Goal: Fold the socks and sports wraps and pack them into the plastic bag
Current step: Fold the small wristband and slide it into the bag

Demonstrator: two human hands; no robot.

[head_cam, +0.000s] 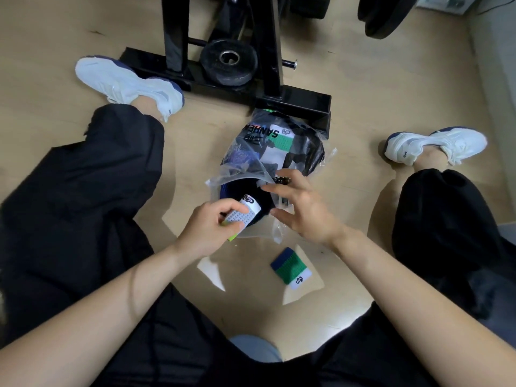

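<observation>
Floor (363, 88) of pale wood carries everything, with a black weight rack (223, 79) standing at the far side and the person sitting with legs spread. Between the legs lies the plastic bag (268, 152), already bulging with dark and green-and-white folded fabric, its mouth turned toward the person. The film looks thin, slack and slippery, so the mouth will likely collapse unless it is held apart at the rim.

The right hand (301, 210) hovers at that rim with fingers spread and the grip released, touching or just beside the loose film; I cannot tell which. The left hand (209, 227) has its grip clenched on a white folded sock (243, 216) with a yellow-green edge, pushing it toward the opening. It seems soft and light, easily sprung open, so pinching across the fold keeps it together.

Nearer the person, a green wrap (290, 268) with a navy and white band lies alone on the floor, not yet packed.
</observation>
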